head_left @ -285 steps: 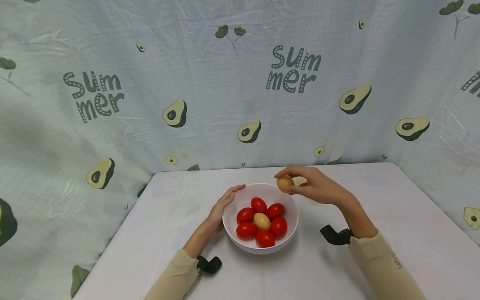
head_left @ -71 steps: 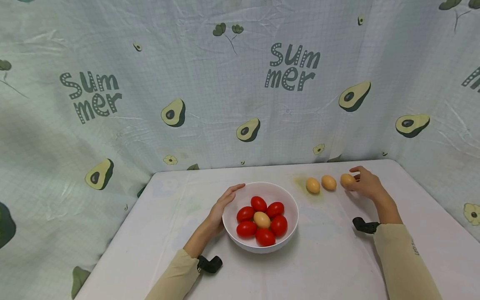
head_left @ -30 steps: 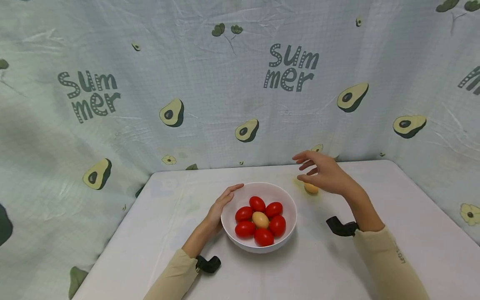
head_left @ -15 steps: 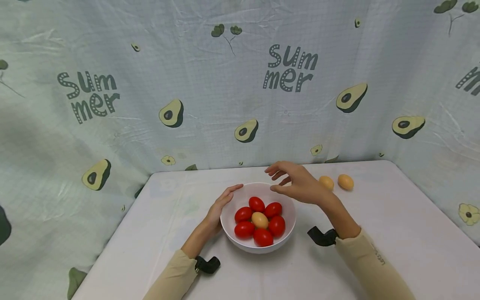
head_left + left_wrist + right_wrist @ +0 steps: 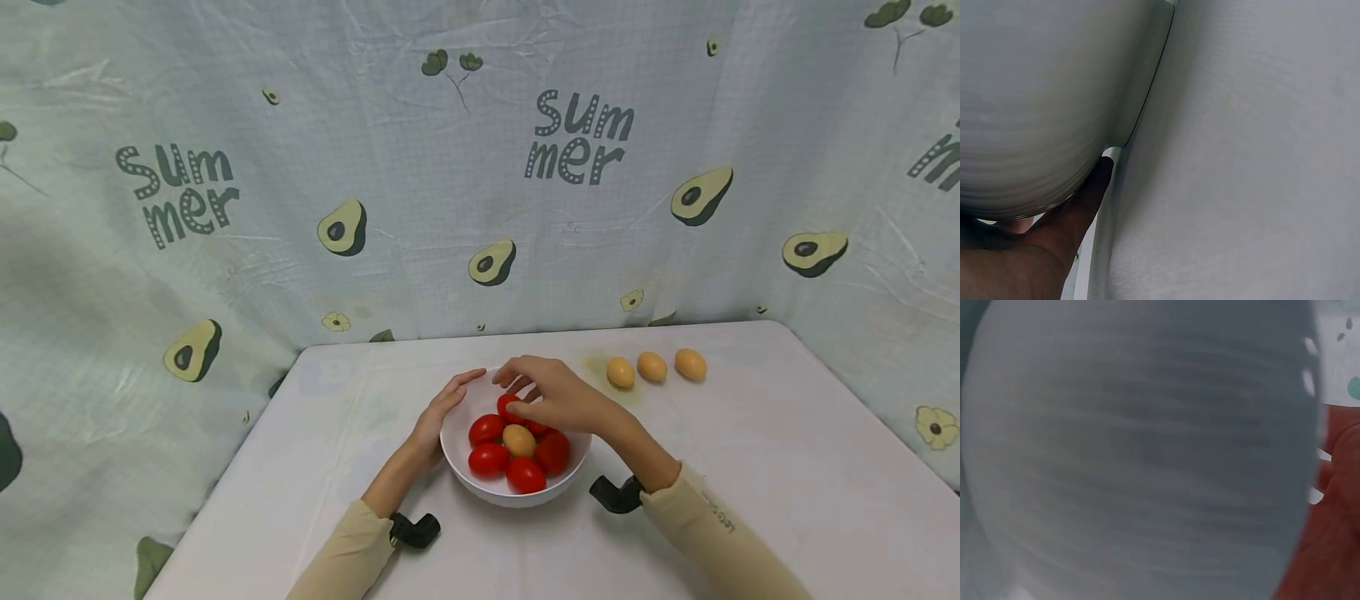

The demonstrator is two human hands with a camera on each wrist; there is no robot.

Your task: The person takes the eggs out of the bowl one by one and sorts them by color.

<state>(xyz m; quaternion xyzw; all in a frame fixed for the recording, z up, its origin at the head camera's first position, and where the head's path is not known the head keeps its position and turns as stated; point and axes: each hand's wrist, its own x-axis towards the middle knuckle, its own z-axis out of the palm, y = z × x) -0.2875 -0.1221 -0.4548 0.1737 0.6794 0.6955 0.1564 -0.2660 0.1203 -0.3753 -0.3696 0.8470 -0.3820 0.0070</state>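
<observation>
A white bowl [image 5: 517, 501] stands mid-table, holding several red eggs [image 5: 487, 460] in a ring around one tan egg [image 5: 519, 441]. My left hand [image 5: 438, 418] rests with extended fingers along the bowl's left side; the left wrist view shows that hand [image 5: 1047, 250] against the bowl wall [image 5: 1035, 100]. Over the bowl's far right part, my right hand [image 5: 553, 395] has its thumb by the farthest red egg [image 5: 507, 407], fingers spread and bent above it. It partly covers another red egg [image 5: 536, 427]. In the right wrist view, the bowl [image 5: 1135, 450] blocks most of the right hand [image 5: 1338, 512].
Three tan eggs lie in a row at the far right of the table: a left one [image 5: 620, 372], a middle one [image 5: 652, 367] and a right one [image 5: 691, 364]. A printed avocado curtain [image 5: 420, 167] hangs behind the white-covered table [image 5: 360, 392].
Earlier the right hand set tan eggs in the row at the far right and let go. Since then it has moved left and down into the bowl. The left hand has stayed on the bowl.
</observation>
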